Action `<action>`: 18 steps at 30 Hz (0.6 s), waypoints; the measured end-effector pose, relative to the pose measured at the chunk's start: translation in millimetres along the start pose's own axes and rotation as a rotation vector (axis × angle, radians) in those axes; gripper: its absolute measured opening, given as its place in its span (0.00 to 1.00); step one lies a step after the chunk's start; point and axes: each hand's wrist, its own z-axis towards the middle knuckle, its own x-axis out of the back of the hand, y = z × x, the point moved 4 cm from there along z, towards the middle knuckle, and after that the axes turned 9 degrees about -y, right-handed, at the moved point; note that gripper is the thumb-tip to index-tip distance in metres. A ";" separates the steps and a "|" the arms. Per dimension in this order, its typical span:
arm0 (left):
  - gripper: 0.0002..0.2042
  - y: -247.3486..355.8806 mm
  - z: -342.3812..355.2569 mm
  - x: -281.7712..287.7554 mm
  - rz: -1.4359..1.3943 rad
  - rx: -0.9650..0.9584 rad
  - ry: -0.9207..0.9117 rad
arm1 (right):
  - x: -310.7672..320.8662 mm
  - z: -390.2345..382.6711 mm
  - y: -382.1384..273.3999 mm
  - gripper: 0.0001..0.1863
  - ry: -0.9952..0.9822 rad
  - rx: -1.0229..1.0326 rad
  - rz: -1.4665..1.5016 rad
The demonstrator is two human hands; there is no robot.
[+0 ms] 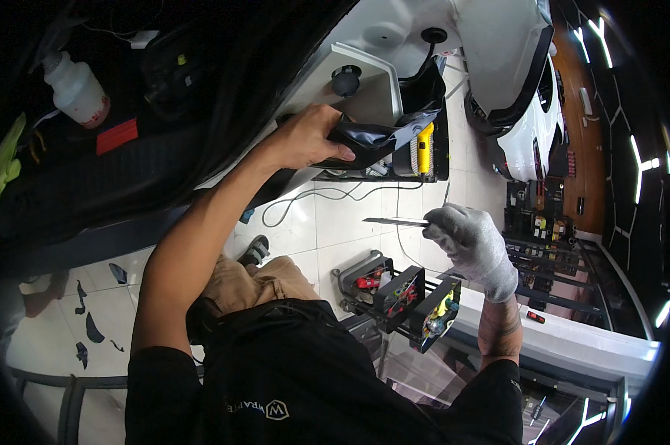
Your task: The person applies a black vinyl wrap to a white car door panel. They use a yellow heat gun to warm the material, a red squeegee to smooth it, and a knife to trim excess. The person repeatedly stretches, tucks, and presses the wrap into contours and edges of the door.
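My bare left hand (313, 141) has its fingers closed on glossy black film (379, 135) hanging along a pale car panel (357, 63) in the upper middle. My right hand (457, 237), in a grey glove, grips a slim knife (390, 221), its long thin blade pointing left, below and apart from the film. Just right of the film, a yellow tool (425, 148) lies in an open black case (442, 167) on or near the floor. A cable (290, 200) loops across the white tiles beneath my hands.
A wheeled tool cart (387, 293) stands below my right hand. The dark car interior (164, 148) at upper left holds a white bottle (75, 89) and red squeegee (116, 136). Black scraps (94, 326) litter the floor. Another person's leg (42, 300) is at far left; a white car (528, 141) stands right.
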 end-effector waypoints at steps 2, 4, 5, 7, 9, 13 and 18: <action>0.14 6.0 -3.5 -2.2 -0.030 -0.018 0.039 | 0.4 -0.3 1.4 0.07 0.002 0.002 -0.027; 0.22 0.5 -0.9 -3.6 -0.052 0.060 -0.012 | 2.5 0.2 2.5 0.08 0.030 0.008 -0.041; 0.27 -2.8 0.1 -4.1 -0.064 0.100 -0.036 | 4.4 1.0 3.2 0.08 0.058 0.013 -0.042; 0.29 -4.9 2.0 -4.2 -0.062 0.101 -0.035 | 12.2 4.0 6.1 0.09 0.049 -0.027 -0.085; 0.30 -5.1 1.5 -5.3 -0.030 0.102 -0.032 | 21.7 6.7 6.4 0.08 0.117 0.013 -0.195; 0.18 -1.4 1.6 -2.7 -0.018 -0.052 0.075 | 31.2 12.3 8.9 0.08 0.164 0.047 -0.336; 0.12 -7.5 2.1 -2.4 -0.003 -0.192 0.197 | 36.5 19.4 -2.9 0.10 0.132 0.042 -0.460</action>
